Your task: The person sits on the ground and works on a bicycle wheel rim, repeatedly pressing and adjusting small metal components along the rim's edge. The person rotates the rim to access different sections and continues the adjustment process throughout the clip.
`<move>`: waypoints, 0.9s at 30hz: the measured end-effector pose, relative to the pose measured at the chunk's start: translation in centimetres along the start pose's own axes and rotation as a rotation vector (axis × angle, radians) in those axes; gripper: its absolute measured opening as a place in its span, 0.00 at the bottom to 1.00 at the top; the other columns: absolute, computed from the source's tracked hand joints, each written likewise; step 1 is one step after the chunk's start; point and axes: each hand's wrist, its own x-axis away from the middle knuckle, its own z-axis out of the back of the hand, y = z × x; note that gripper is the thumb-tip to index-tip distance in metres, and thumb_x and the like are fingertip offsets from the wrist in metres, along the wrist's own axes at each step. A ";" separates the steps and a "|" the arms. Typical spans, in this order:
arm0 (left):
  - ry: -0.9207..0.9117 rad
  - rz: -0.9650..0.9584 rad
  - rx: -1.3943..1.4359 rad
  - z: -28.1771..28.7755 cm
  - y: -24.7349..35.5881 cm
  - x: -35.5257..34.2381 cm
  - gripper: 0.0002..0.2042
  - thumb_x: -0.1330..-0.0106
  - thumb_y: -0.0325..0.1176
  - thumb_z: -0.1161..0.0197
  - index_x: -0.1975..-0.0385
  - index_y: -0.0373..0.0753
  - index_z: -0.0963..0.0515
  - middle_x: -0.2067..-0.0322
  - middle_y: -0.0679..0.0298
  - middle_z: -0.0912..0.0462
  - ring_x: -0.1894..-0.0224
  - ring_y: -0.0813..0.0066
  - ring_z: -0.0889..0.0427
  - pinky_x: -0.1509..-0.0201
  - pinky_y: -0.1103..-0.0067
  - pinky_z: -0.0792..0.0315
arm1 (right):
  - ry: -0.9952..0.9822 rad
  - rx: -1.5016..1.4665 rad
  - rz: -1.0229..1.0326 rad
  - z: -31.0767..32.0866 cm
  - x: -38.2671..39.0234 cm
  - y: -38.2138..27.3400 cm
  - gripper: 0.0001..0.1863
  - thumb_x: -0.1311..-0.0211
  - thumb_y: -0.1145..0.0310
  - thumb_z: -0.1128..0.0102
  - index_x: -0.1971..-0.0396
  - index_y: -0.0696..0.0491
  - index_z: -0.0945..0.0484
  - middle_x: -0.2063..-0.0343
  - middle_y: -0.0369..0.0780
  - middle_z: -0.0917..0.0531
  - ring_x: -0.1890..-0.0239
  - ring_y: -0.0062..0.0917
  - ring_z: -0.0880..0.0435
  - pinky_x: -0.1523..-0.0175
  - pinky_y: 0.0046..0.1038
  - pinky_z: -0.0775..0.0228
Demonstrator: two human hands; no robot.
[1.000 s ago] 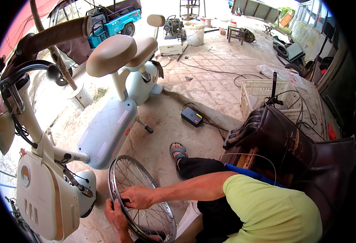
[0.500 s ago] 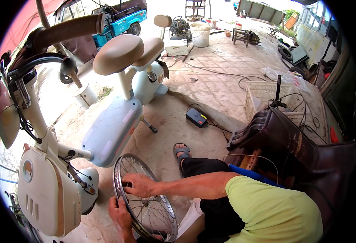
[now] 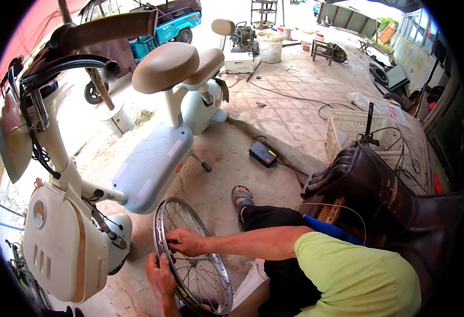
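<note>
Concrete floor (image 3: pixel 221 193) carries a pale two-wheeler (image 3: pixel 150 166) crowding the left and a brown padded seat (image 3: pixel 382 177) at right. Between them stands a tilted spoked wheel (image 3: pixel 159 232), a black box (image 3: pixel 262 154) beyond. The left hand (image 3: pixel 162 276) grips the wheel; the right hand (image 3: pixel 188 242) curls inside it, any contents hidden.

Right hand (image 3: pixel 188 243): the fingertips lie against the inner side of the wheel rim (image 3: pixel 160 238); whether they pinch a small part is too small to tell. Left hand (image 3: pixel 161 276): some fingers are hidden from this angle, and the left forearm (image 3: pixel 171 308) is cut off by the lower edge, as is the yellow-green shirt (image 3: pixel 358 272). The crate (image 3: pixel 348 118) is partly covered by the brown leather seat (image 3: pixel 372 182), obscuring some contents. The handlebar grip (image 3: pixel 108 30) hides part of the blue cargo vehicle (image 3: pixel 180 24); the upper edge crops the rack (image 3: pixel 263 11).
</note>
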 end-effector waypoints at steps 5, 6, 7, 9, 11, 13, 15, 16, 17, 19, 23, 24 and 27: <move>0.004 -0.005 0.020 0.0 -0.3 0.0 0.10 0.26 0.33 0.42 0.67 0.34 0.23 0.76 0.69 0.24 0.73 0.82 0.30 0.68 0.80 0.33 | 0.050 0.114 0.049 -0.3 0.1 0.1 0.09 0.31 0.69 0.45 0.60 0.58 0.19 0.68 0.48 0.15 0.67 0.36 0.12 0.61 0.35 0.22; 0.005 0.003 0.023 0.1 -0.3 0.0 0.10 0.26 0.33 0.42 0.67 0.34 0.23 0.76 0.69 0.24 0.73 0.82 0.30 0.68 0.80 0.33 | 0.054 0.101 0.035 -0.4 0.1 0.0 0.09 0.31 0.69 0.45 0.60 0.58 0.20 0.68 0.48 0.15 0.66 0.35 0.12 0.60 0.35 0.22; 0.006 -0.001 0.034 0.1 -0.4 0.1 0.09 0.26 0.33 0.42 0.67 0.34 0.23 0.76 0.69 0.24 0.73 0.82 0.29 0.68 0.80 0.33 | 0.058 0.089 0.020 -0.5 0.2 -0.1 0.09 0.31 0.69 0.44 0.60 0.58 0.20 0.68 0.48 0.15 0.66 0.35 0.12 0.60 0.35 0.22; 0.005 -0.009 0.057 0.0 -0.6 0.0 0.09 0.26 0.33 0.42 0.67 0.34 0.23 0.76 0.69 0.24 0.73 0.82 0.29 0.67 0.80 0.33 | 0.053 0.088 0.022 -0.5 0.1 -0.2 0.10 0.30 0.68 0.44 0.59 0.58 0.20 0.68 0.47 0.15 0.66 0.35 0.12 0.60 0.36 0.22; -0.026 -0.015 0.021 0.3 -0.9 -0.2 0.10 0.24 0.35 0.44 0.64 0.34 0.23 0.72 0.64 0.19 0.71 0.81 0.24 0.65 0.81 0.30 | 0.047 0.080 0.011 -0.5 0.1 -0.2 0.10 0.30 0.68 0.44 0.59 0.58 0.20 0.68 0.46 0.15 0.66 0.34 0.12 0.60 0.36 0.22; -0.034 -0.010 0.019 0.4 -1.0 -0.2 0.10 0.24 0.35 0.44 0.63 0.33 0.23 0.71 0.64 0.18 0.70 0.80 0.23 0.64 0.81 0.30 | 0.040 0.063 -0.013 -0.6 0.2 -0.3 0.10 0.29 0.67 0.45 0.58 0.58 0.21 0.68 0.45 0.15 0.66 0.33 0.13 0.59 0.35 0.22; -0.016 0.005 0.053 0.2 -0.5 0.0 0.09 0.26 0.33 0.42 0.65 0.34 0.23 0.73 0.67 0.22 0.71 0.81 0.28 0.65 0.80 0.32 | 0.020 0.087 -0.003 -0.5 0.2 -0.4 0.10 0.28 0.68 0.45 0.57 0.58 0.21 0.69 0.44 0.15 0.67 0.31 0.14 0.59 0.34 0.22; -0.018 0.005 0.044 0.2 -0.3 0.0 0.09 0.26 0.33 0.42 0.65 0.34 0.22 0.73 0.67 0.22 0.71 0.81 0.28 0.65 0.80 0.32 | 0.011 0.099 0.002 -0.5 0.2 -0.5 0.10 0.27 0.68 0.45 0.57 0.58 0.21 0.69 0.44 0.15 0.67 0.30 0.14 0.59 0.34 0.22; -0.018 0.005 0.036 0.3 -0.1 0.1 0.09 0.26 0.33 0.42 0.65 0.33 0.22 0.73 0.67 0.22 0.71 0.81 0.28 0.65 0.80 0.32 | -0.010 0.060 0.008 -0.5 0.1 -0.1 0.10 0.27 0.68 0.46 0.57 0.58 0.21 0.69 0.44 0.15 0.67 0.30 0.14 0.59 0.33 0.22; -0.022 0.009 0.043 0.3 -0.1 0.2 0.09 0.26 0.33 0.42 0.65 0.33 0.22 0.73 0.67 0.21 0.71 0.81 0.27 0.65 0.80 0.32 | -0.052 -0.016 0.021 -0.4 0.0 0.6 0.09 0.26 0.68 0.46 0.58 0.58 0.21 0.69 0.43 0.15 0.67 0.29 0.15 0.59 0.32 0.22; -0.031 0.002 0.074 0.2 -0.4 0.2 0.10 0.25 0.33 0.43 0.65 0.33 0.21 0.73 0.67 0.21 0.71 0.81 0.27 0.66 0.80 0.32 | -0.069 0.010 -0.024 0.1 0.0 -0.1 0.10 0.25 0.67 0.47 0.58 0.58 0.21 0.69 0.44 0.15 0.68 0.29 0.14 0.60 0.33 0.22; -0.036 -0.004 0.075 0.1 -0.4 0.2 0.10 0.25 0.33 0.43 0.65 0.33 0.21 0.73 0.67 0.21 0.71 0.81 0.27 0.66 0.80 0.32 | -0.054 0.036 -0.009 0.2 0.1 -0.1 0.10 0.26 0.66 0.47 0.58 0.57 0.20 0.69 0.44 0.14 0.68 0.31 0.14 0.60 0.33 0.22; -0.030 0.010 0.081 -0.4 0.4 0.2 0.10 0.25 0.33 0.43 0.65 0.33 0.21 0.73 0.67 0.21 0.72 0.81 0.27 0.66 0.80 0.32 | -0.012 0.106 0.032 0.2 0.2 0.1 0.11 0.26 0.63 0.47 0.59 0.54 0.19 0.69 0.46 0.14 0.68 0.38 0.13 0.60 0.36 0.22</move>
